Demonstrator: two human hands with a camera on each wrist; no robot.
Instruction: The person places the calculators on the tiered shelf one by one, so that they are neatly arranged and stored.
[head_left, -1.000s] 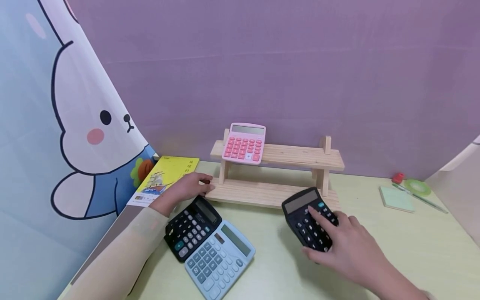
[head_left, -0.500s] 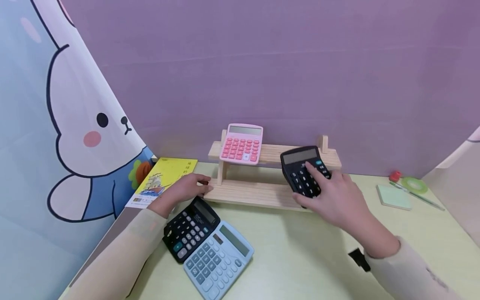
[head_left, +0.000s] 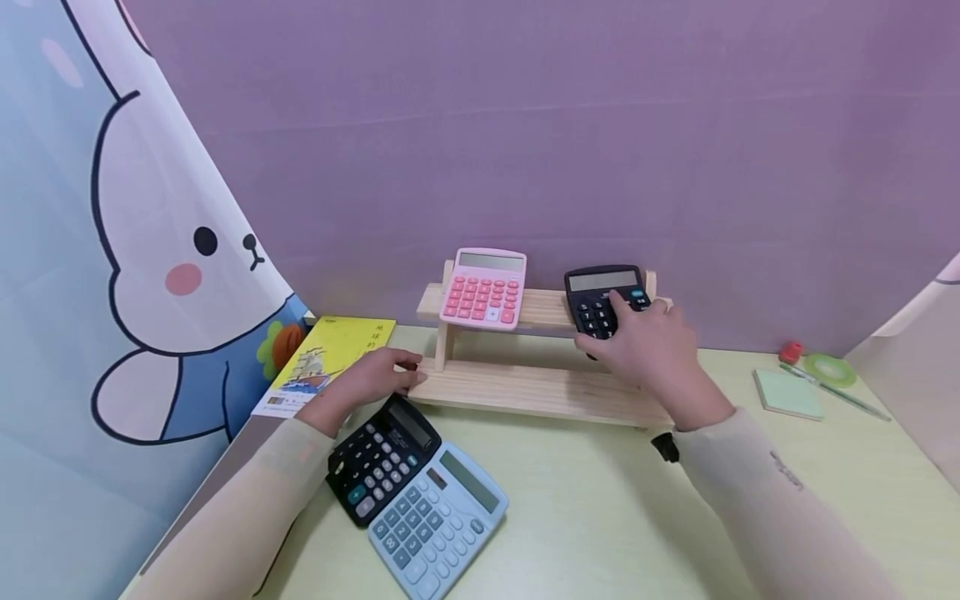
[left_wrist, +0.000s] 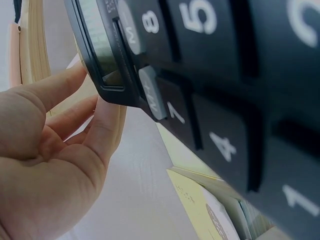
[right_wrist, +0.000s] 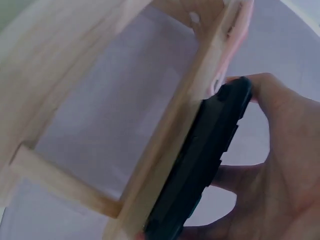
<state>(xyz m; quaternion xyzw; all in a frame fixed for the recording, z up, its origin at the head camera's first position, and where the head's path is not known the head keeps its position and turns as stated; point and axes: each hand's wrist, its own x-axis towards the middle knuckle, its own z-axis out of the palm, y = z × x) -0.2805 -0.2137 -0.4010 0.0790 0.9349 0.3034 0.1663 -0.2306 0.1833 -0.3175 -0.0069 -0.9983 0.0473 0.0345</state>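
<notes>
My right hand (head_left: 648, 354) grips a black calculator (head_left: 603, 282) at the right part of the upper tier of a two-tier wooden shelf (head_left: 540, 392). In the right wrist view the calculator (right_wrist: 205, 150) leans along the shelf's upper board (right_wrist: 162, 135), with fingers and thumb spread over its edges. A pink calculator (head_left: 483, 287) leans on the left of that tier. My left hand (head_left: 371, 379) pinches the left end of the lower board between thumb and fingers. Below it, a second black calculator (head_left: 386, 454) and a light blue calculator (head_left: 438, 517) lie side by side, touching.
A yellow book (head_left: 330, 358) lies at the left beside the shelf. To the right are a green notepad (head_left: 787, 394), a pen (head_left: 840, 393), green tape (head_left: 829, 370) and a small red object (head_left: 791, 352). A purple cloth (head_left: 562, 150) hangs behind the shelf.
My right hand has carried the black calculator up and away from me, from in front of the lower board to the upper tier. My left hand has stayed at the shelf's left end.
</notes>
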